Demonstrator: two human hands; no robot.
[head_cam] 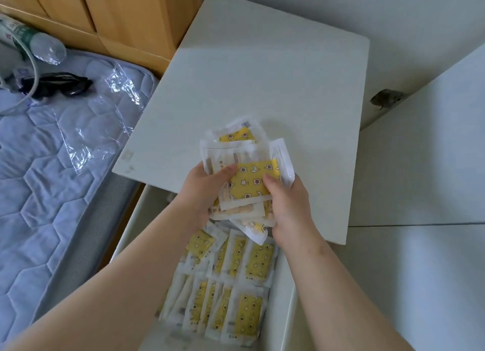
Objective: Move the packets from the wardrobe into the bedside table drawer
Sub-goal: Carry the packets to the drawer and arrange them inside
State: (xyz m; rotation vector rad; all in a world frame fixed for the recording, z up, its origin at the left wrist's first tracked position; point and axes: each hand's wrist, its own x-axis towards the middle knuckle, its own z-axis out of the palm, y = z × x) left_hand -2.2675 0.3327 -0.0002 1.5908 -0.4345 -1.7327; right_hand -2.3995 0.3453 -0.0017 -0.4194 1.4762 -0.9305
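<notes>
Left hand (pixel 202 193): grips packet bundle (pixel 252 182) at left edge, thumb on top.
Right hand (pixel 288 209): grips right edge of same bundle, thumb on top.
Packet bundle: held above drawer (pixel 286 298), near its back end.
Loose packets (pixel 236 285): inside drawer, in rows.
Mattress (pixel 52 180): left of drawer.

Packets (pixel 252 177): clear glossy plastic sleeves, yellow printed inserts inside
Desk top (pixel 262 75): white board, matt, smooth
Drawer wall (pixel 284 311): white panel, matt
Mattress (pixel 39 193): quilted lilac cloth, faint sheen
Film on mattress (pixel 118 88): clear plastic, crinkled, glossy
Wood panels (pixel 118 14): orange, smooth, satin
Bottle (pixel 44 46): clear plastic, dimpled
</notes>
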